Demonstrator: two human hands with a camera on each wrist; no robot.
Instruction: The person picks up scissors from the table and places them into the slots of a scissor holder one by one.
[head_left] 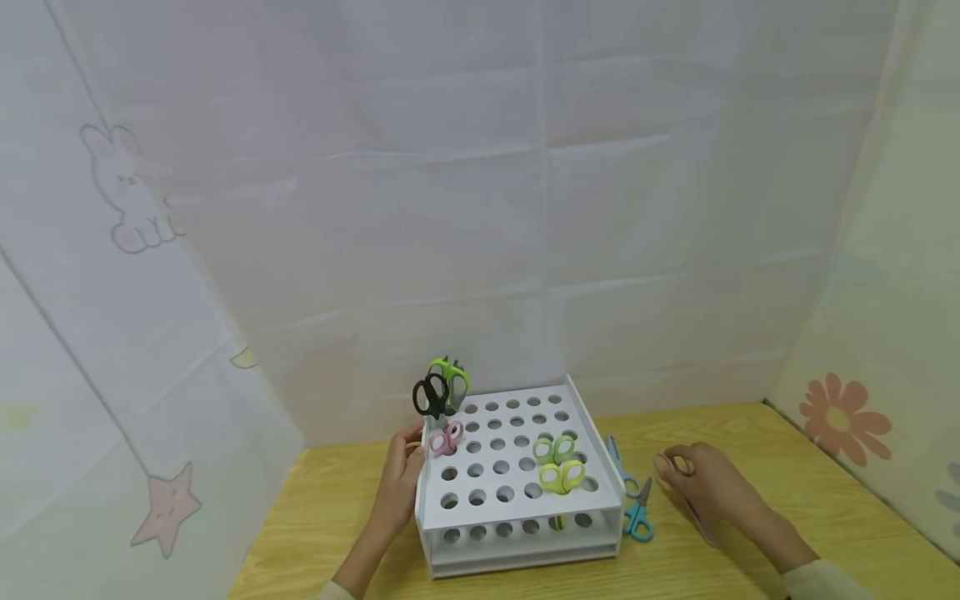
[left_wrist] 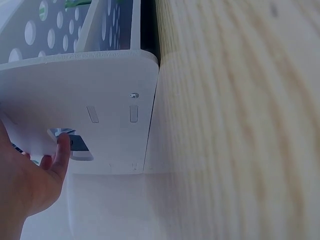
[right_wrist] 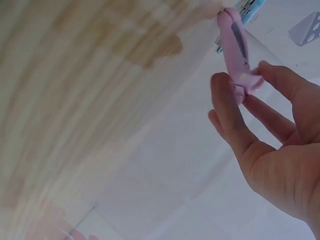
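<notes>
A white rack [head_left: 486,502] with rows of round holes stands on the table. My left hand [head_left: 397,483] holds its left side; in the left wrist view, the fingers reach a cutout in the side panel [left_wrist: 107,90]. To the right of the rack, my right hand [head_left: 708,483] pinches pink scissors [right_wrist: 234,45] by the handles, with the blade end pointing away from the fingers. Pink-handled scissors [head_left: 447,438], black-handled scissors [head_left: 431,395] and lime-green-handled scissors [head_left: 459,379] stand in the rack's left holes. Green-handled [head_left: 554,450] and yellow-handled scissors [head_left: 562,477] stand toward its right front.
Teal-handled scissors [head_left: 639,521] lie on the wooden table [head_left: 330,500] just right of the rack. Behind them, light blue scissors [head_left: 621,468] lie close along the rack's right wall. A pale curtain-like backdrop [head_left: 480,208] encloses the table's back and sides.
</notes>
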